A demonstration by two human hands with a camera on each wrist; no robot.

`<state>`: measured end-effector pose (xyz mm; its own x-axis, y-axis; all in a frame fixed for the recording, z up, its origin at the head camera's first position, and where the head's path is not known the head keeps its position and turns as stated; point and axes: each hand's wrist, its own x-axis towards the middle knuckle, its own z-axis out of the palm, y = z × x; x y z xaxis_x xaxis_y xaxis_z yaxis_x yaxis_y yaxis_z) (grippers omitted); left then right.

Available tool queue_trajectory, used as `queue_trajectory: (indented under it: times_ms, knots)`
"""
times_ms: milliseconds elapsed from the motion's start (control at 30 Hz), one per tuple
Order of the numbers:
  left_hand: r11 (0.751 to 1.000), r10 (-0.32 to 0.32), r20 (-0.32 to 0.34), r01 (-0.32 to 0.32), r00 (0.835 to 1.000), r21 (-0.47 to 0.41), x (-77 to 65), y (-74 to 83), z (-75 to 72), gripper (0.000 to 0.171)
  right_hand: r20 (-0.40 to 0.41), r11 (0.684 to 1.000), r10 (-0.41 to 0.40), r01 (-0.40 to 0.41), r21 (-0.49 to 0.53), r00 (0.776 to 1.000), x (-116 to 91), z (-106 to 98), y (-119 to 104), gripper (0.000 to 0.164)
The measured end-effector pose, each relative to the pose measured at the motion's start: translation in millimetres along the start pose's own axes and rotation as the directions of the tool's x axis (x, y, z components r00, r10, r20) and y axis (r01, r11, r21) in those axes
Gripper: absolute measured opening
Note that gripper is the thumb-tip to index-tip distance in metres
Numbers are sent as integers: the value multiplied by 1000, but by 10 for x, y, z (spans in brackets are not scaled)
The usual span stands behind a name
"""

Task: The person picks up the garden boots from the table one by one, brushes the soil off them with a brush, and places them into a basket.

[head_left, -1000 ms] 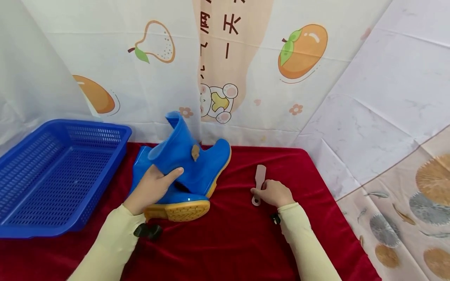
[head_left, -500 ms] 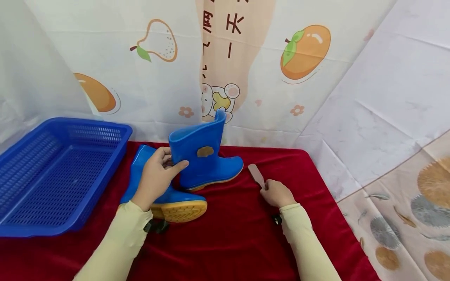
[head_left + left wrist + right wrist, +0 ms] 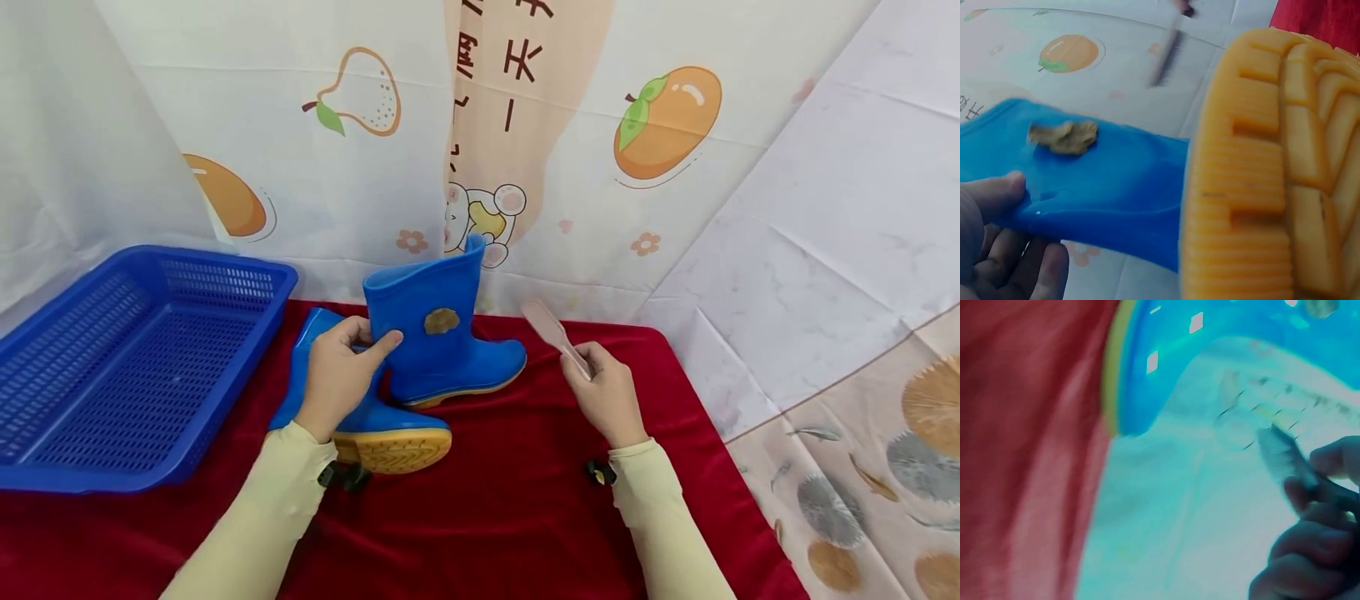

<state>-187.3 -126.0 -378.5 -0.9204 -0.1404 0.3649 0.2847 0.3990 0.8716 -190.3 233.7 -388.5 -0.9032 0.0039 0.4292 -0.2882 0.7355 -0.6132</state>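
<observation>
A blue basket (image 3: 172, 350) sat leftmost on our desk (image 3: 480, 525). Next, one boot (image 3: 393, 442) lay sideways, partly blocked by our left hand (image 3: 337, 367), whose fingers pinched the roughly upright boot (image 3: 438, 362) with a brown patch (image 3: 441, 321). Rightmost, our right hand (image 3: 606, 392) gripped a pink tool (image 3: 550, 325) near its toe.

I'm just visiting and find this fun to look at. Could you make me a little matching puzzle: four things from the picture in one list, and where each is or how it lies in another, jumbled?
Things
1. Farther boot
2. Nearer boot
3. Pale pink tool
4. Blue basket

Places and states
A. Held in the right grip
B. On the left part of the red cloth
C. Held in the left grip, brown patch on its shaft
D. On its side, yellow sole showing

Right pairs: 1-C, 2-D, 3-A, 4-B
</observation>
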Motion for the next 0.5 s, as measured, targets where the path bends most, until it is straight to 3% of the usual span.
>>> queue_trajectory:
  times_ms: [167,333,500]
  knots:
    - [999,-39,-41,38,998,-28,22,-22,-6,32,-18,989,-102,103,103,995,58,21,-373,31]
    - [997,-69,10,69,998,-34,39,-56,-17,42,12,968,-160,155,196,987,93,176,-584,37]
    - [998,-39,39,41,998,-49,36,-74,-6,44,72,965,-212,198,169,975,117,268,-656,34]
